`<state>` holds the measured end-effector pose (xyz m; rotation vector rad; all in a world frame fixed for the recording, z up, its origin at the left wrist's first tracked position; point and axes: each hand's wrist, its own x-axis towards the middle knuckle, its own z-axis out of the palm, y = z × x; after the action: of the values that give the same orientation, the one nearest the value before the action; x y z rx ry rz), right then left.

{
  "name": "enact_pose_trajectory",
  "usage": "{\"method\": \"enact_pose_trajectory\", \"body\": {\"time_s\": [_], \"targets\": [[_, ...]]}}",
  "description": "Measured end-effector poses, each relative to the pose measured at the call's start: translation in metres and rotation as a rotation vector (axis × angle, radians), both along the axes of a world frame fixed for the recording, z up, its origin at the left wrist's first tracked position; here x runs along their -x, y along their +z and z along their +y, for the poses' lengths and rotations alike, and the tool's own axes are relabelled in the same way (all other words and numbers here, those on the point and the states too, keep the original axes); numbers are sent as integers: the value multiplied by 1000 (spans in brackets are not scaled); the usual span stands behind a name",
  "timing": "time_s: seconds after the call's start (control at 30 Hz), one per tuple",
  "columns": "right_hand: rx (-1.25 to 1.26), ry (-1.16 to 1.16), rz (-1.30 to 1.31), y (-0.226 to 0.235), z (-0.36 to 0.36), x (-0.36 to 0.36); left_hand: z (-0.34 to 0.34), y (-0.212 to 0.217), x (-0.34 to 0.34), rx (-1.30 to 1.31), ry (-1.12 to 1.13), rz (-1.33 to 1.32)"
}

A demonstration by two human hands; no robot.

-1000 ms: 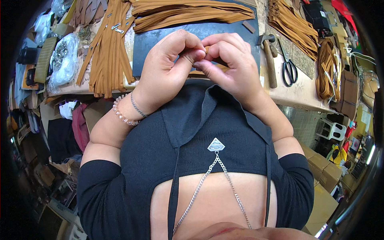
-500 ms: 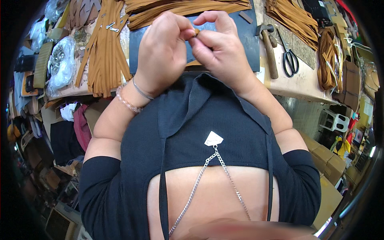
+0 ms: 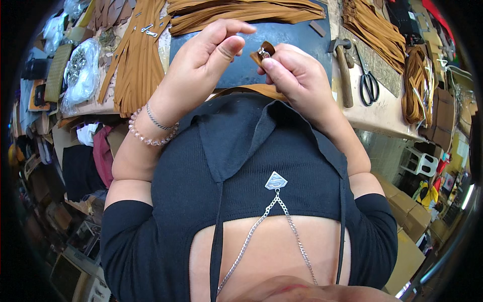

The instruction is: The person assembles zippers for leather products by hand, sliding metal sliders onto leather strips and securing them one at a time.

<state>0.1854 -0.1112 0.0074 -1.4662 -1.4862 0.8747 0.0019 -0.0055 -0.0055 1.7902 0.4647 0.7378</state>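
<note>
Nearest the camera is the person's own chest in a black knit top, with a silver chain and a small silver pendant [image 3: 275,180] hanging at the middle. Above it, both hands are raised over the near edge of the worktop [image 3: 382,108]. The right hand [image 3: 294,75] pinches the folded end of a tan strap [image 3: 262,52] between thumb and fingertips, with a small metal fitting showing at the fold; the rest of the strap trails down under the hands toward the collar. The left hand [image 3: 201,65] is held loose, fingers curled and open, its thumb tip just beside the strap end; whether it touches cannot be told. That wrist wears a pink bead bracelet [image 3: 146,136] and a thin silver bangle. Under the hands lies a dark cutting mat [image 3: 297,35]. To the right of it rest a hammer [image 3: 343,70] and black scissors [image 3: 369,83]. Farther off, bundles of tan straps [image 3: 246,10] lie along the mat's far edge, and more hang at the left [image 3: 133,65].
</note>
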Motion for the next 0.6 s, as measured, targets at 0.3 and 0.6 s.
{"method": "enact_pose_trajectory", "body": {"time_s": [0.3, 0.6], "targets": [[-167, 125, -82, 1, -3, -5, -10, 0, -1, 199, -44, 6], [-116, 311, -151, 9, -5, -13, -7, 21, -2, 9, -362, 278]]}}
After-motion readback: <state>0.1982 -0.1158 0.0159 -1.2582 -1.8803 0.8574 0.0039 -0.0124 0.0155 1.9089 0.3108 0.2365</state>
